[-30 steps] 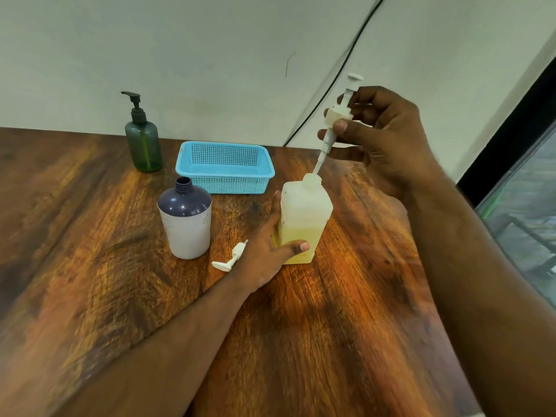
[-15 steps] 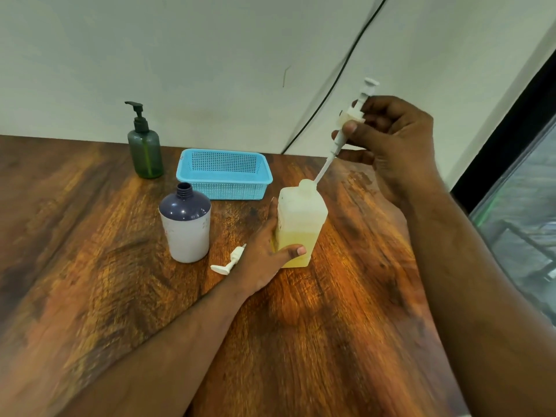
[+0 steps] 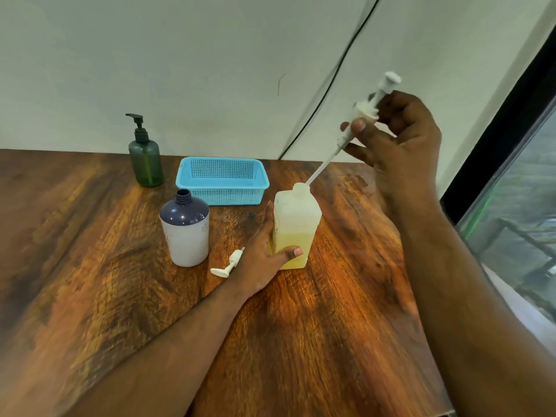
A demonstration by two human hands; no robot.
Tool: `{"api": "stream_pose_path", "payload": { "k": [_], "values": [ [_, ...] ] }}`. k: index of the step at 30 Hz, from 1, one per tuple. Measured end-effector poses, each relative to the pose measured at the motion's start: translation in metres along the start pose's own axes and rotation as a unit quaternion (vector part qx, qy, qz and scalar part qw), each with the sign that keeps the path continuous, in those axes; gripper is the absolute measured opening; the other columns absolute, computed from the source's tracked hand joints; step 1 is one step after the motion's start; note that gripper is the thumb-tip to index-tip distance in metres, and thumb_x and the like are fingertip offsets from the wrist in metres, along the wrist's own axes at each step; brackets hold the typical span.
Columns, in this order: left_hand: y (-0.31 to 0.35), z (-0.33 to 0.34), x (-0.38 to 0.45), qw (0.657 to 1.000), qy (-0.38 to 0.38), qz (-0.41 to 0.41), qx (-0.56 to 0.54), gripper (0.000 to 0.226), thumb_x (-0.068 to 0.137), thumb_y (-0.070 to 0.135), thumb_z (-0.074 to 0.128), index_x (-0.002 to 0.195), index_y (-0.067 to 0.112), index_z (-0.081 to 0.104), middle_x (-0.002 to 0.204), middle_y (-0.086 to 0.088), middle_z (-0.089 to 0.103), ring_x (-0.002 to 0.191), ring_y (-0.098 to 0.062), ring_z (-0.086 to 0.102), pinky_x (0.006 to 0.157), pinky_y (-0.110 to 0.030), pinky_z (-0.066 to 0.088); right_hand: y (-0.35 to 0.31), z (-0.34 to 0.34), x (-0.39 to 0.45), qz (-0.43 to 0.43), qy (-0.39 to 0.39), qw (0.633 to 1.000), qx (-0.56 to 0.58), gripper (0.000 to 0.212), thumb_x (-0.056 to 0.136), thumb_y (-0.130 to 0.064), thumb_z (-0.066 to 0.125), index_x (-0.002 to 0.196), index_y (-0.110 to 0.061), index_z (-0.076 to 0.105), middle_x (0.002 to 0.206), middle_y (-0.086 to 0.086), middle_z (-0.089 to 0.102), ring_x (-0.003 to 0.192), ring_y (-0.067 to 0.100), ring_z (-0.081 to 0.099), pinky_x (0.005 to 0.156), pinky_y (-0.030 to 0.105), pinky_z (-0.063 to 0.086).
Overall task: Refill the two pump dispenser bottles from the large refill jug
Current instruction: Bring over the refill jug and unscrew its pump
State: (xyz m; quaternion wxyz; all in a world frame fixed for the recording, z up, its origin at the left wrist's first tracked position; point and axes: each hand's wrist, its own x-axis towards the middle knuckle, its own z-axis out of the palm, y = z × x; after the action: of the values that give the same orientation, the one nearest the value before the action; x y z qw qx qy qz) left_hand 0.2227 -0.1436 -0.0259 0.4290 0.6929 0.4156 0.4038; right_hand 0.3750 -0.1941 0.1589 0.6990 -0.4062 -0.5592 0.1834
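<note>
Pump (image 3: 365, 111) pinched in right hand's fingers (image 3: 358, 126) (tube tilted).

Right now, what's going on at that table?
A person is pulling a white pump out of a square translucent bottle part full of yellow liquid. The right hand holds the pump, its tube tip at the bottle's neck; the left hand grips the bottle. An uncapped purple-topped bottle stands nearby, another pump lying beside it.

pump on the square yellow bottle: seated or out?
Out. The right hand holds the pump lifted and tilted; only its tube tip is in the bottle neck.
</note>
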Motion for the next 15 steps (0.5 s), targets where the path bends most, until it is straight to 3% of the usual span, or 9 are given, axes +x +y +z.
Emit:
{"api": "stream_pose_path", "payload": {
  "k": [3, 6, 8, 11, 15],
  "values": [
    [0.002, 0.000, -0.002, 1.000, 0.003, -0.004, 0.004, 0.086, 0.085, 0.037, 0.071, 0.153, 0.030, 0.019, 0.136, 0.014, 0.046, 0.121, -0.006, 0.045, 0.098, -0.027, 0.042, 0.006, -0.002, -0.008, -0.029, 0.061, 0.997, 0.023, 0.030, 0.080, -0.005, 0.071, 0.105, -0.014, 0.058, 0.102, 0.007, 0.067, 0.091, 0.021, 0.067, 0.083, 0.040, 0.056],
    [0.002, -0.001, 0.000, 1.000, 0.004, 0.000, 0.005, 0.087, 0.084, 0.039, 0.071, 0.153, 0.030, 0.018, 0.134, 0.017, 0.045, 0.122, -0.007, 0.045, 0.100, -0.028, 0.042, 0.004, -0.013, -0.011, -0.011, 0.126, 0.988, 0.093, 0.030, 0.082, -0.004, 0.069, 0.107, -0.014, 0.056, 0.103, 0.009, 0.069, 0.085, 0.018, 0.067, 0.067, 0.030, 0.052],
    [0.000, -0.002, 0.001, 1.000, 0.006, 0.000, 0.003, 0.088, 0.083, 0.040, 0.071, 0.153, 0.030, 0.019, 0.139, 0.013, 0.046, 0.124, -0.009, 0.046, 0.102, -0.030, 0.044, 0.001, -0.023, -0.010, 0.004, 0.153, 0.978, 0.141, 0.031, 0.082, -0.001, 0.068, 0.106, -0.014, 0.055, 0.106, 0.011, 0.069, 0.087, 0.021, 0.069, 0.067, 0.030, 0.052],
    [0.000, -0.002, 0.000, 1.000, 0.007, 0.007, -0.001, 0.088, 0.083, 0.039, 0.072, 0.153, 0.029, 0.019, 0.142, 0.010, 0.047, 0.124, -0.009, 0.047, 0.097, -0.026, 0.045, 0.007, -0.033, -0.015, -0.002, 0.148, 0.975, 0.163, 0.030, 0.081, 0.004, 0.067, 0.101, -0.014, 0.054, 0.106, 0.008, 0.069, 0.098, 0.022, 0.068, 0.077, 0.034, 0.055],
    [0.000, -0.002, -0.001, 1.000, 0.009, 0.012, -0.018, 0.086, 0.082, 0.038, 0.074, 0.152, 0.029, 0.024, 0.139, 0.011, 0.049, 0.124, -0.010, 0.049, 0.098, -0.027, 0.046, 0.038, -0.036, -0.034, 0.019, 0.142, 0.984, 0.105, 0.038, 0.075, 0.016, 0.067, 0.092, -0.015, 0.052, 0.095, 0.005, 0.069, 0.090, 0.014, 0.068, 0.078, 0.029, 0.055]
  ]
}}
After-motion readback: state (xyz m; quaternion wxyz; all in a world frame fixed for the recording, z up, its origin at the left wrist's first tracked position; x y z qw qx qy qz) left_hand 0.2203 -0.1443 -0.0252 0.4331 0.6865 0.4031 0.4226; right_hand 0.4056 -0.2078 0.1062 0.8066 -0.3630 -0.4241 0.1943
